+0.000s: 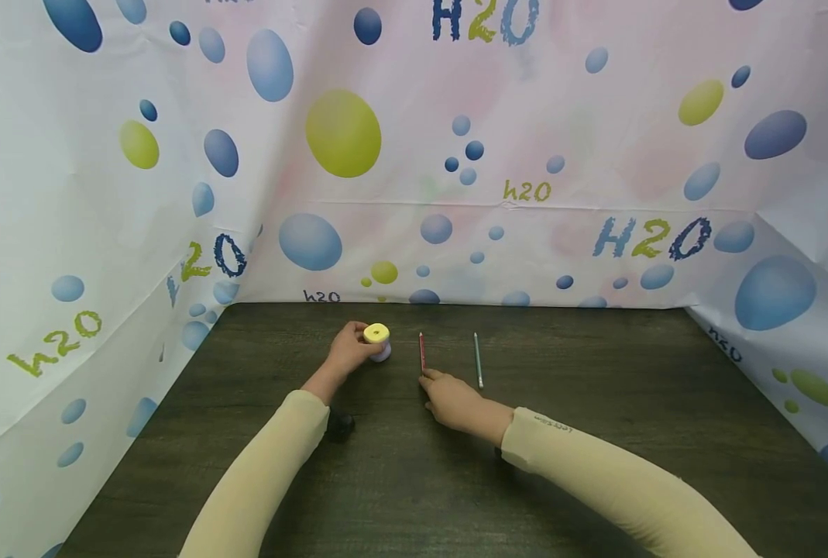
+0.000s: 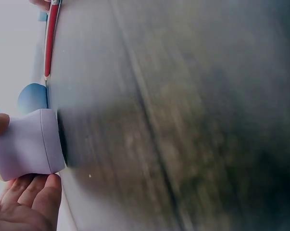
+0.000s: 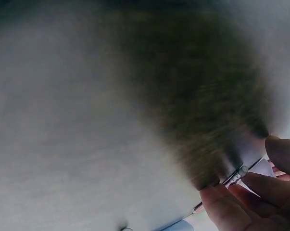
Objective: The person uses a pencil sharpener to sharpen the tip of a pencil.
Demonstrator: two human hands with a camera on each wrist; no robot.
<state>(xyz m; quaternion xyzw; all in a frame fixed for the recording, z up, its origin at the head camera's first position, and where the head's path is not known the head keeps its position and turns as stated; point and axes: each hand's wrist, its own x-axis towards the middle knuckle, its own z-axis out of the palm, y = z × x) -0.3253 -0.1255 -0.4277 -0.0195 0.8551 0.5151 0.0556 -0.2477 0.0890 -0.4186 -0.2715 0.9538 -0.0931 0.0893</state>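
In the head view, my left hand (image 1: 347,349) holds a small pencil sharpener (image 1: 377,335) with a yellow top and a pale lilac body. The left wrist view shows the thumb on one side of the sharpener's lilac body (image 2: 27,144) and fingers on the other; it stands on the table. My right hand (image 1: 453,399) is at the near end of a red pencil (image 1: 422,350), which lies with its point away from me. In the right wrist view, the thumb stays apart from the fingers, around the pencil's silvery end (image 3: 240,173). Whether they touch it, I cannot tell.
A pale green pencil (image 1: 479,360) lies to the right of the red one on the dark wooden table (image 1: 616,403). A dark round thing (image 1: 341,426) shows beside the left cuff. Patterned white sheeting (image 1: 400,178) stands behind the table and along both sides.
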